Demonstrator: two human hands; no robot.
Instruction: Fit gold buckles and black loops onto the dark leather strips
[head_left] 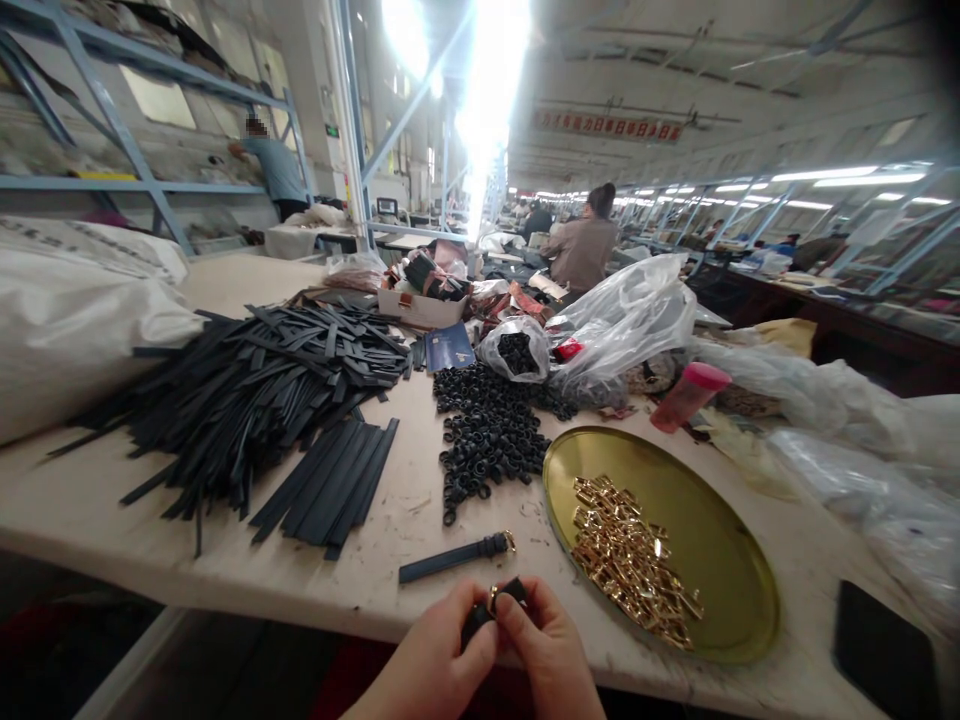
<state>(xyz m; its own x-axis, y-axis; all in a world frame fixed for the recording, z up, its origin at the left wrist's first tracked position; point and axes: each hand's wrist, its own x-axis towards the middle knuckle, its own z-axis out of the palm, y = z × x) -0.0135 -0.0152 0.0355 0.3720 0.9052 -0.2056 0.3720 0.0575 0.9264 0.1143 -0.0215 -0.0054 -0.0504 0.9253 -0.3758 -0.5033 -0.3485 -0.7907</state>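
At the table's front edge, my left hand [442,640] and my right hand [547,635] are close together, both pinching a dark strap [511,590] that is bent between them. A small gold buckle shows on it between the fingertips; the rest is hidden by my hands. Just beyond them lies a dark strap with a gold buckle and loops [454,558]. Farther back spreads a pile of small black loops [491,440]. To the right, a round gold tray [724,540] bears a heap of gold buckles [630,550].
Black strips [277,380] are heaped on the left, with a flatter row of strips [330,485] in front. A pink-lidded bottle [686,398], plastic bags [630,310] and a dark phone-like slab [885,650] lie rightward. Other people [581,245] are in the background.
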